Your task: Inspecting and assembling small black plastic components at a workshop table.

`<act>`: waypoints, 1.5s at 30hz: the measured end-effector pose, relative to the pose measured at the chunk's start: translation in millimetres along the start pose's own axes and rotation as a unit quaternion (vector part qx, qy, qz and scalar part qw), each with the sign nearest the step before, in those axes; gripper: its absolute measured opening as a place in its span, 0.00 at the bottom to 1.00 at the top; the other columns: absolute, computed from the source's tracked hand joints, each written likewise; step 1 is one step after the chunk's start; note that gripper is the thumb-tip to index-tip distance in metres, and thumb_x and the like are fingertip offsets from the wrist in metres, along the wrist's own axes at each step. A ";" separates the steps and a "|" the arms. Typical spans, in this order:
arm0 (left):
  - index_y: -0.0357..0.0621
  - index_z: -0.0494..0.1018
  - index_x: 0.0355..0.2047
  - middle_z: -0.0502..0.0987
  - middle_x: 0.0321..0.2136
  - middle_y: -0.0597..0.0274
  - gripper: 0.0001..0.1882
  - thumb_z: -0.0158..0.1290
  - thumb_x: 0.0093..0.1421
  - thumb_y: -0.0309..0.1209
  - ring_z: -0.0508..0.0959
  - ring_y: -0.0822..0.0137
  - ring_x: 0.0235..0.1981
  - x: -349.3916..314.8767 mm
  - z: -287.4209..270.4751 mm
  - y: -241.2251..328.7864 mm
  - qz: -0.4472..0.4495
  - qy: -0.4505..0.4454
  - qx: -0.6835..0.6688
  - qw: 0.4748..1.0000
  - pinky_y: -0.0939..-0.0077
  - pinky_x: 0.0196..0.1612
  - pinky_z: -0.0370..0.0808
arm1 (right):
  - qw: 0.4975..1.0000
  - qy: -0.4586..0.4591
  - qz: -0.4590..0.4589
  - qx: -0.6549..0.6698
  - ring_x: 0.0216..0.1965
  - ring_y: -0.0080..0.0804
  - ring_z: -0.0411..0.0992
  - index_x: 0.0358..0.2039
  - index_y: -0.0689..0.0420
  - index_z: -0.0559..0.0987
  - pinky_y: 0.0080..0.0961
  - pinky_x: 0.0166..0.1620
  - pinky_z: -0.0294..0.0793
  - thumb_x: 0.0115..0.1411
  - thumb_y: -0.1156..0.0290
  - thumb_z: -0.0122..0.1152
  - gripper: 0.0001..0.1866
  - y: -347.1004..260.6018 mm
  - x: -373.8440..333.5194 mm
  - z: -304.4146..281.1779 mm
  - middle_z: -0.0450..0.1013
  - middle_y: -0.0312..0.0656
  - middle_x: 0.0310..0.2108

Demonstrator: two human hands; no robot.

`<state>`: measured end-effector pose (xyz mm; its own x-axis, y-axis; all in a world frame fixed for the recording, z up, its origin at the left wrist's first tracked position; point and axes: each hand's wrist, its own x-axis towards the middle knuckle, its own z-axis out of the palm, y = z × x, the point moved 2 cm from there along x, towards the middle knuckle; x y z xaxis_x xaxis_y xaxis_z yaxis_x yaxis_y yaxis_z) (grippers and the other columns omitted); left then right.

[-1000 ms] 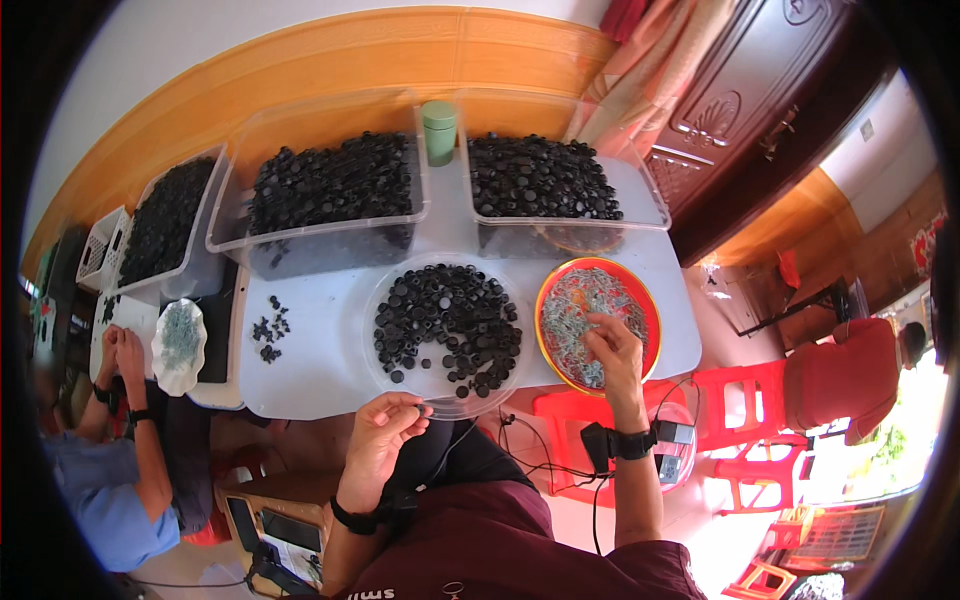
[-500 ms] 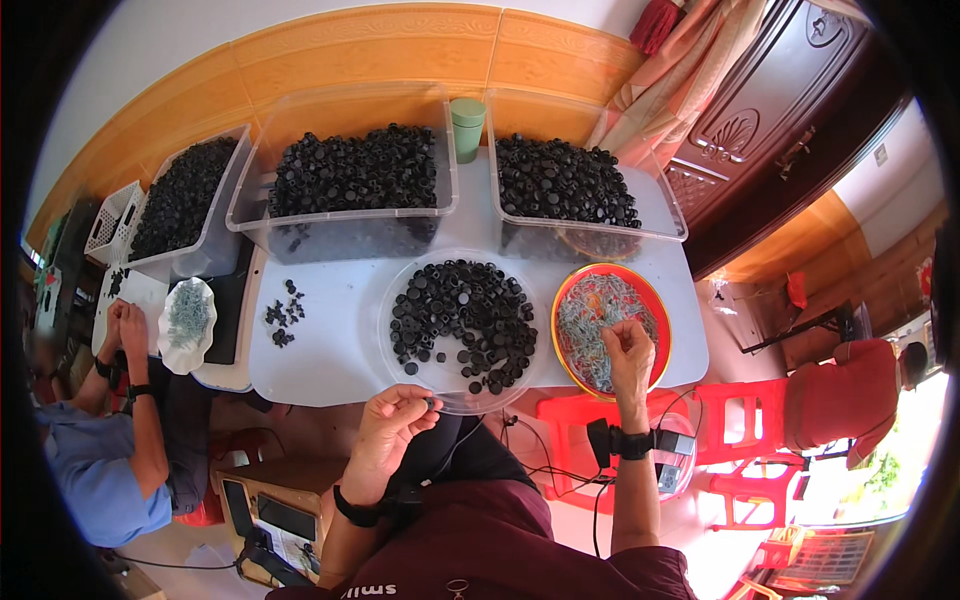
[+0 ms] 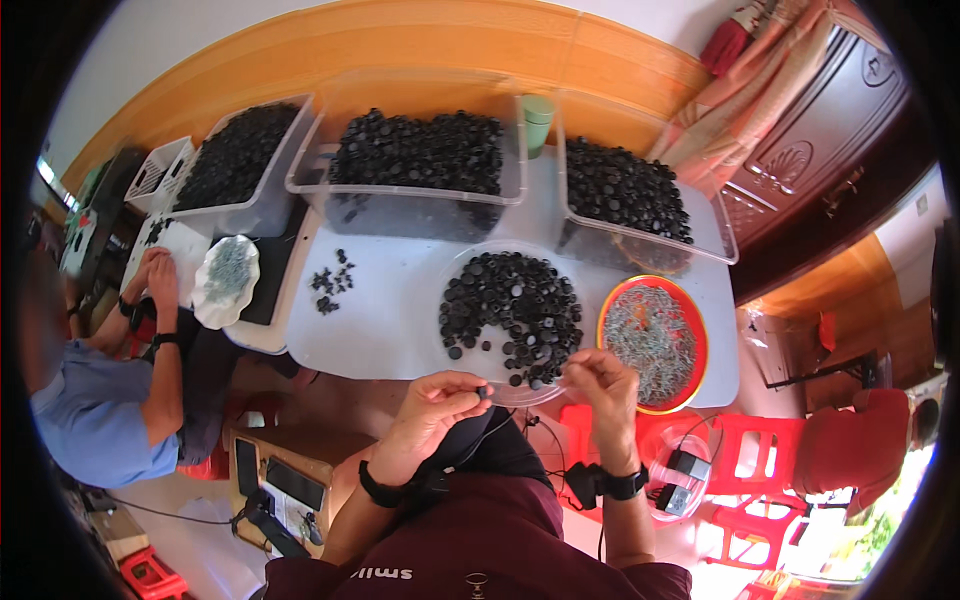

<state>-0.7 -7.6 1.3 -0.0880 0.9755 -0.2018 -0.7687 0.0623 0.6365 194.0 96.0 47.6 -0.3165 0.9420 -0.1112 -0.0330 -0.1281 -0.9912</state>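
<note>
My left hand pinches a small black plastic cap between thumb and fingertips, in front of the table's near edge. To its right, my right hand is closed in a pinch; whatever its fingertips hold is too small to make out. Between the two hands and just beyond them lies a clear round tray with a heap of black caps on it. Beside my right hand stands a red round bowl with a yellow rim, holding many thin grey metal pieces that look like screws or pins.
Clear bins full of black parts line the table's back, with a green cup between two. Loose black pieces lie left of the tray. A co-worker in blue sits left by a white scalloped dish. Red stools stand right.
My right hand has left the red bowl and come leftward, nearer my left hand. My left hand keeps its pinch on the cap. The whole view has shifted and turned slightly.
</note>
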 end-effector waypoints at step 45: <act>0.32 0.73 0.36 0.77 0.33 0.53 0.07 0.52 0.56 0.19 0.79 0.67 0.34 -4.4 5.3 2.5 0.030 -0.009 0.086 0.996 0.77 0.38 0.79 | 0.990 -0.128 -0.056 0.027 0.32 0.25 0.72 0.33 0.62 0.77 0.19 0.38 0.73 0.50 0.84 0.60 0.09 25.6 -25.5 65.7 0.68 0.39 0.32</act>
<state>1.1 -10.6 7.7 -0.1188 0.9819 -0.1476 -0.6418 0.0375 0.7660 139.0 48.4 29.7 -0.5380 0.8425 0.0276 -0.1302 -0.0508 -0.9902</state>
